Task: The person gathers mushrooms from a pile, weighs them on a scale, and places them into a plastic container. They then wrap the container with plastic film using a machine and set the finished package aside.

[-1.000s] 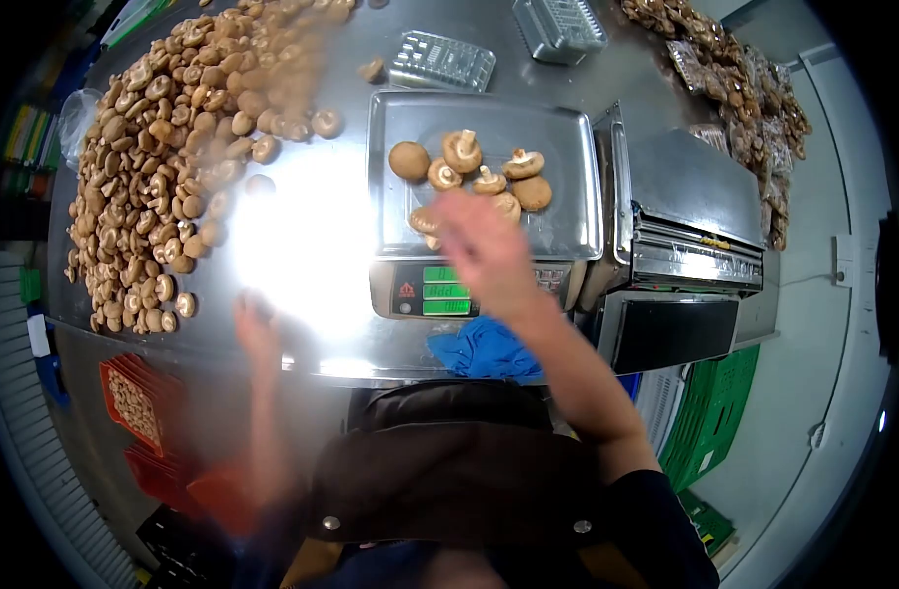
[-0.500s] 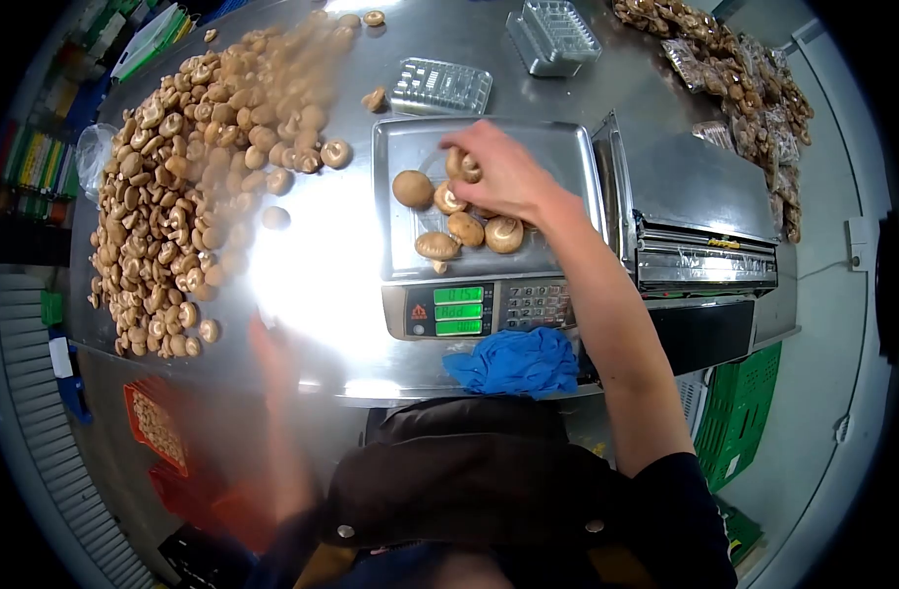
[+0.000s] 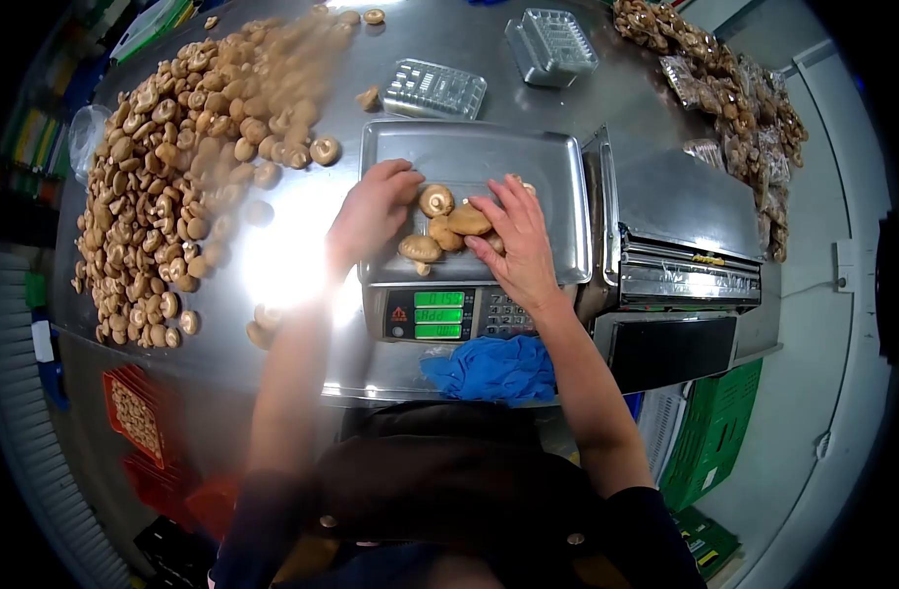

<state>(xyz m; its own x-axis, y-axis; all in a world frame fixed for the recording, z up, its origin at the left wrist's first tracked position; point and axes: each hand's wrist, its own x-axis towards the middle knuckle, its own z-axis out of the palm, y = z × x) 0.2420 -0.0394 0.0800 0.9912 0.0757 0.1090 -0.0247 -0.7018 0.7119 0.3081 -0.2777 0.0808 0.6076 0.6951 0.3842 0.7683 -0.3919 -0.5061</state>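
Note:
Several shiitake mushrooms (image 3: 435,200) lie on the metal pan (image 3: 469,147) of a weighing scale (image 3: 437,314) with a green lit display. At the pan's left side, my left hand (image 3: 373,218) is closed with its fingers curled; what they hold is hidden. My right hand (image 3: 518,236) comes over the group from the right, thumb and fingers around a tan-capped shiitake mushroom (image 3: 469,219). Other mushrooms touch it, and a pale one shows partly behind the right fingertips.
A large heap of mushrooms (image 3: 164,187) covers the table's left side. Clear plastic trays (image 3: 435,90) lie behind the scale, with more stacked trays (image 3: 552,47) beyond. A wrapping machine (image 3: 690,236) stands right, bagged mushrooms (image 3: 739,108) behind it. A blue cloth (image 3: 493,371) lies in front.
My left hand has moved from the table's front up to the pan's left side. My right hand has lowered toward the right-hand mushrooms, which now sit closer together. The view has shifted slightly.

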